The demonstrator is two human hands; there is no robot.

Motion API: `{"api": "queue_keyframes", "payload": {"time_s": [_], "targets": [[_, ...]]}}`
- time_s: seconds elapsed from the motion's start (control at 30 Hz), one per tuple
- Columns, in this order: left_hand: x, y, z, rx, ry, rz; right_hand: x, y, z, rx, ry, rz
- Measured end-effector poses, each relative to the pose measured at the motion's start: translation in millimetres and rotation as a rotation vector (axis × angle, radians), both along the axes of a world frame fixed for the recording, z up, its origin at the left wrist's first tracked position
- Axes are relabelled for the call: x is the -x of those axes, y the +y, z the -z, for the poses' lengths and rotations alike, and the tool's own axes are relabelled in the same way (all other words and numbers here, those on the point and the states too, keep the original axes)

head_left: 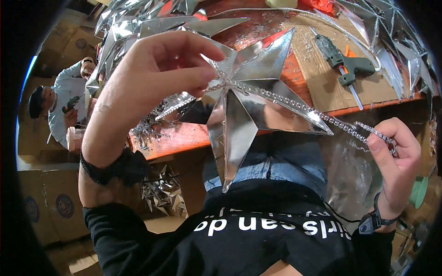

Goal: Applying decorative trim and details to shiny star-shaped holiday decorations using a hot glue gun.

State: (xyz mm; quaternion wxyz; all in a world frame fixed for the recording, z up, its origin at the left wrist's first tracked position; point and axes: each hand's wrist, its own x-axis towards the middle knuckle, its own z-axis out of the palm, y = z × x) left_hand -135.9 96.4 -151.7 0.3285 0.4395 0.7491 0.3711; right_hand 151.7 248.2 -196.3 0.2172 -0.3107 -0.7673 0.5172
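Observation:
A shiny silver star (pixel 235 129) with folded, raised points lies tilted over the table's near edge, its lowest point hanging toward my body. My left hand (pixel 170 64) curls over its upper left part, thumb and fingers bent at the centre, where they partly hide the star. Sparkly silver tinsel trim (pixel 276 97) runs from that centre along the right-hand point and on past its tip. Beyond the tip, the trim doubles into a loop, which my right hand (pixel 393 156) pinches between thumb and fingers.
A dark green glue gun (pixel 343 60) with a glue stick lies on cardboard (pixel 306 50) atop the red table (pixel 184 143). Clear glue sticks (pixel 389 66) are at right. More silver stars (pixel 138 34) pile at back left. Another person (pixel 64 101) works at far left.

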Motion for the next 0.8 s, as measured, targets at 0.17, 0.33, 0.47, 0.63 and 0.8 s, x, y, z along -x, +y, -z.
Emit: {"api": "queue_keyframes", "payload": {"time_s": [0.17, 0.33, 0.47, 0.63, 0.8], "targets": [[-1, 11, 6, 0.090, 0.064, 0.098, -6, 5, 8, -0.078, 0.015, 0.040], [2, 16, 13, 0.059, 0.083, 0.134, -9, 5, 14, -0.017, -0.017, 0.047], [1, 15, 13, 0.082, 0.020, 0.118, -10, 5, 25, 0.049, -0.012, 0.033], [4, 15, 13, 0.081, -0.054, 0.089, -13, 4, 30, 0.094, -0.004, 0.022], [-1, 17, 15, 0.049, 0.004, 0.130, -16, 4, 32, 0.095, -0.016, 0.033]]}}
